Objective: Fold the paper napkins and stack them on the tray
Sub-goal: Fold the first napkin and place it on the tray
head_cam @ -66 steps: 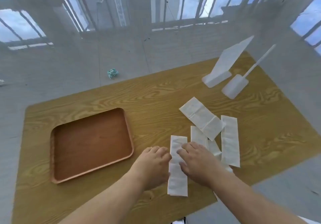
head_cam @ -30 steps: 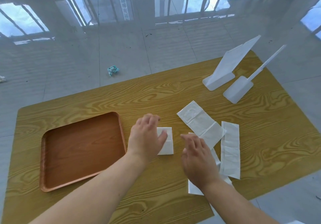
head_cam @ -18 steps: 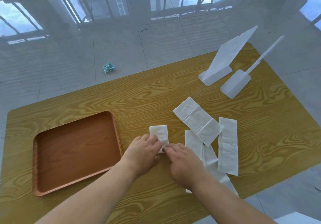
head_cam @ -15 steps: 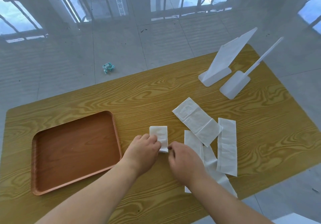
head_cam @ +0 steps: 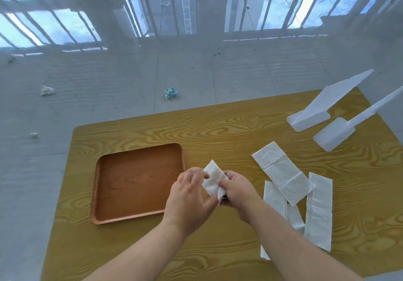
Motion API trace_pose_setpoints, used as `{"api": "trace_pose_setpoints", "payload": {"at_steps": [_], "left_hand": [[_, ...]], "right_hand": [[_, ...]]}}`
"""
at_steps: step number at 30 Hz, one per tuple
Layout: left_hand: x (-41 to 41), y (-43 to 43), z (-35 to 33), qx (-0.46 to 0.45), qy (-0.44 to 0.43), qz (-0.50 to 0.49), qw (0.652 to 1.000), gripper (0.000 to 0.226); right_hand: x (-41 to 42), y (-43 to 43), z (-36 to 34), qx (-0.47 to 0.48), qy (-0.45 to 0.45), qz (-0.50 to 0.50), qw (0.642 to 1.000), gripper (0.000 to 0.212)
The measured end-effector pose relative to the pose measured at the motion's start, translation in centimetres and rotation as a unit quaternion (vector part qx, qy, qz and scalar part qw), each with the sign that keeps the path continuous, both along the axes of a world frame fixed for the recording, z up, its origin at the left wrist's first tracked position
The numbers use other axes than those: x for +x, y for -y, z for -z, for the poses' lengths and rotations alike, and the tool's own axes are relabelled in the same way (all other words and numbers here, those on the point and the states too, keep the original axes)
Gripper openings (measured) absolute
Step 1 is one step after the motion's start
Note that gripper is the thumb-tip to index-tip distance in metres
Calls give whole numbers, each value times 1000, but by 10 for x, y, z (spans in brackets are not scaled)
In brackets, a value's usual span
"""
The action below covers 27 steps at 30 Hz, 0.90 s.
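Observation:
A small folded white napkin [head_cam: 213, 178] is held up off the table between my left hand [head_cam: 189, 195] and my right hand [head_cam: 236, 188], just right of the brown tray [head_cam: 139, 182]. The tray has nothing in it. Three long unfolded napkins lie on the wooden table [head_cam: 218, 132] to the right: one slanted [head_cam: 281, 171], one upright at the far right [head_cam: 319, 208], and one partly under the others and my right forearm [head_cam: 273, 202].
Two white plastic stands [head_cam: 322, 106] [head_cam: 340, 132] sit at the table's far right corner. Crumpled scraps lie on the grey floor beyond the table [head_cam: 171, 92] [head_cam: 46, 90]. The table's near edge is close to my arms.
The long napkin was folded into a small rectangle on the table. Both hands have now lifted it off the surface, close to the tray's right rim. The view has shifted right.

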<state>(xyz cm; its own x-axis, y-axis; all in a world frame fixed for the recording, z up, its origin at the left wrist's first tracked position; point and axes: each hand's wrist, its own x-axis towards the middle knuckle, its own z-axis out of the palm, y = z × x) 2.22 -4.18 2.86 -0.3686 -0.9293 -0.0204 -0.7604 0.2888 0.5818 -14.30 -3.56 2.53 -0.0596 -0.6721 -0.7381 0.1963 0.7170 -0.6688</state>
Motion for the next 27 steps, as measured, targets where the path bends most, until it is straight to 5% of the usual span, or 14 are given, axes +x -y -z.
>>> {"api": "trace_pose_setpoints", "payload": {"at_steps": [2, 4, 6, 8, 12, 20, 27], "left_hand": [[28, 11, -12, 87, -27, -117, 989, 66], [57, 28, -21, 242, -92, -215, 942, 81], [85, 43, -24, 384, -193, -258, 866, 71], [113, 52, -22, 432, -241, -262, 829, 47], [157, 68, -6, 392, -254, -294, 834, 13], [203, 73, 39, 346, -211, -337, 850, 10], [197, 60, 41, 184, 50, -259, 947, 35]], "right_hand": [[16, 13, -12, 1, 9, -64, 998, 26], [33, 27, -23, -6, 26, -141, 990, 25], [51, 42, -29, -16, 33, -207, 978, 26], [69, 57, -31, -17, 22, -242, 970, 25], [102, 79, -17, 14, -34, -233, 972, 18], [163, 97, 24, -5, -197, -217, 956, 7], [150, 64, 27, -104, -437, -286, 846, 20]]}}
